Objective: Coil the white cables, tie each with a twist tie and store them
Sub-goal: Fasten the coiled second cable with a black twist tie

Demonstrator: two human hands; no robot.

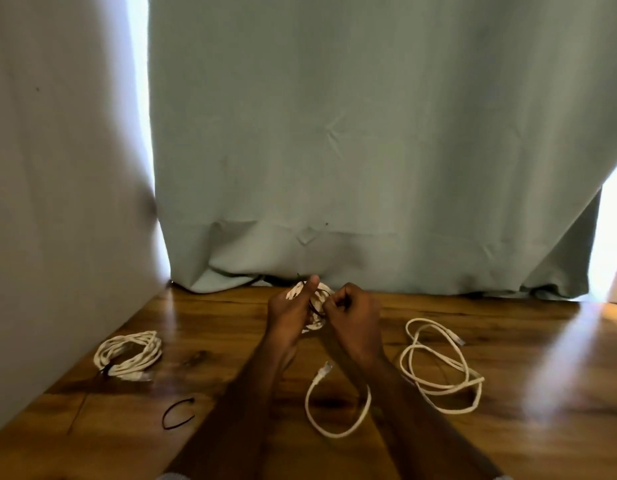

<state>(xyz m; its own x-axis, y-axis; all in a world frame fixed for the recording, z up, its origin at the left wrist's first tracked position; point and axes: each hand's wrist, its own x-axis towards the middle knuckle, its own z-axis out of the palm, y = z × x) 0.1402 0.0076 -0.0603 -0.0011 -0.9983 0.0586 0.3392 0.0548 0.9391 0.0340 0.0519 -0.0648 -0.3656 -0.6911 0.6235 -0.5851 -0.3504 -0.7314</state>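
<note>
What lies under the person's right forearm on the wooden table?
A loose end of white cable curves in a loop beneath the right forearm, its connector showing beside the arm. Where that cable runs on under the arm is covered, so whether it joins the coil in the hands cannot be seen.

Both hands (326,311) grip a coiled cable (315,299) (white, raised).

Dim and soft, the room is lit from behind the curtain (369,133), daylight blazing white through gaps at left and right, glare streaking the glossy table (525,427), forearms in shadow, and straight edges bowing toward the corners.
</note>
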